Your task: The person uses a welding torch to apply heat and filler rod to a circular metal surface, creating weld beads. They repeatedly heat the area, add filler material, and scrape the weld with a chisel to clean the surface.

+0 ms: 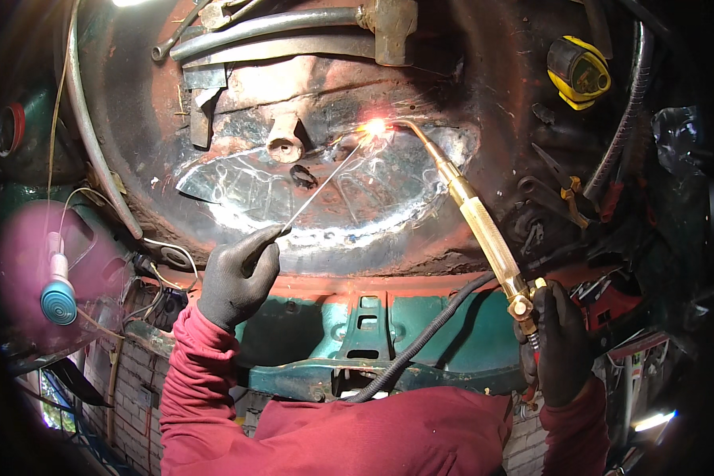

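In a dark glove, my left hand (pixel 242 274) pinches a thin metal filler rod (pixel 323 187) that slants up and to the right. Gloved as well, my right hand (pixel 562 341) is wrapped round the lower end of a brass gas welding torch (pixel 488 234). The torch's bent tip meets the rod's far end at a bright orange-white glow with sparks. That glow lies on the upper edge of a rounded bare-metal patch (pixel 254 194), set in a rusty round metal panel (pixel 155 119). The glare hides the spot where rod and metal meet.
Pipes (pixel 270 22) and a hammer-like head (pixel 395 32) lie at the top of the panel. A yellow and black tape measure (pixel 581 71) and pliers (pixel 567 186) are on the right. A black corrugated hose (pixel 420 337) crosses the green metal crosspiece (pixel 309 369). A blue-ended lamp-like object (pixel 59 301) hangs left.
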`<state>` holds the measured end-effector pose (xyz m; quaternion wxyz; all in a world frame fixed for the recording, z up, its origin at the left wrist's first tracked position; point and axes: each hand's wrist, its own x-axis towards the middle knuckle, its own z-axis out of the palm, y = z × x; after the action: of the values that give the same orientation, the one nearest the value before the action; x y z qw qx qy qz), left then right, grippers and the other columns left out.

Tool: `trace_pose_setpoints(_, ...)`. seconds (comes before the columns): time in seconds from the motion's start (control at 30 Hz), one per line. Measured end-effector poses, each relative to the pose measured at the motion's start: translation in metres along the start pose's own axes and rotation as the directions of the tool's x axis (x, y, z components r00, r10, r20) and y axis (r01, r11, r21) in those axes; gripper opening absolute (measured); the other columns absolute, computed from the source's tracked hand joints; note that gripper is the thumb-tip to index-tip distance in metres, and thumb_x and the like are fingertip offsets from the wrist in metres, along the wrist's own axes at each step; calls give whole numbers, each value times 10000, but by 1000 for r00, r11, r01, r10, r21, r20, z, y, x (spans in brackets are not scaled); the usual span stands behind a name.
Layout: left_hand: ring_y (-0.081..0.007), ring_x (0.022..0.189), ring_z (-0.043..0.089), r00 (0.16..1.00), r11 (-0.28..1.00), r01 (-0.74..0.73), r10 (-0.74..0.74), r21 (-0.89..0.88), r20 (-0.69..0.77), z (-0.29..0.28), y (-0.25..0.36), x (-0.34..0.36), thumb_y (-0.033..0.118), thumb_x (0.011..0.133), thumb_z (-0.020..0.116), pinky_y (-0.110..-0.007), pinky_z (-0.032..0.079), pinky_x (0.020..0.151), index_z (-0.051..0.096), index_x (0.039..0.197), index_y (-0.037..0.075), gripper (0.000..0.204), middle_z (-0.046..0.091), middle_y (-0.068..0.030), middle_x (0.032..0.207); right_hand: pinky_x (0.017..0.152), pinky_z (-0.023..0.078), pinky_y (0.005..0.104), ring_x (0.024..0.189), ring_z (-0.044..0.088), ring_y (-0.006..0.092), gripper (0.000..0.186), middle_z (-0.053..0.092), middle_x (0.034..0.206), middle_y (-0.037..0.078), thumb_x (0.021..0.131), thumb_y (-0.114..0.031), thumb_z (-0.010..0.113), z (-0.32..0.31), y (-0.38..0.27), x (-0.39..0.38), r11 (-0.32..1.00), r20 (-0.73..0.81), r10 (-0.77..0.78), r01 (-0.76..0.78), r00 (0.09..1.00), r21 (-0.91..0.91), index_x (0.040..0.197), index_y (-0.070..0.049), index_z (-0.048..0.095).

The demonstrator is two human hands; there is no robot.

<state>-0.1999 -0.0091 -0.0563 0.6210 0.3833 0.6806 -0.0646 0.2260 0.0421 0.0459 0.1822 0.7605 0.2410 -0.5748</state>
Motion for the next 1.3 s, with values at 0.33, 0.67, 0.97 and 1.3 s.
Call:
trace_pose_setpoints(0.33,-79,746,669,1000,999,5,-5,-40,-10,-4,7,2,51,1036,639,-271,548,701,767,1297,-47,306,756,-109,838,761,513,372,775,612,198,424,664,940,116,1222,-340,390,-10,-18,0,994,74,-2,10,997,-110,1206,2,639)
trace_pose_setpoints(0.67,-167,618,666,873,881,-469,452,-57,-182,9,71,-21,-57,878,796,-307,500,578,762,1230,19,361,697,-53,755,764,515,327,829,607,114,313,676,971,66,1220,-249,409,4,-38,-45,997,34,-31,28,999,75,1291,11,567)
trace_pose_setpoints(0.97,-317,718,722,794,797,-604,599,25,103,45,129,-29,275,945,824,-417,534,632,735,1239,114,347,720,-91,813,847,522,388,905,619,200,401,649,1029,113,1235,-341,388,16,-26,-23,979,-17,-195,193,981,-73,1268,-2,600)
trace_pose_setpoints(1.3,-334,668,695,795,795,-607,606,4,31,53,109,-18,139,850,850,-440,496,589,742,1219,80,389,712,-98,806,847,524,401,899,643,215,424,679,1005,129,1237,-350,372,13,-23,-8,979,-22,-149,144,989,-141,1237,-7,622)
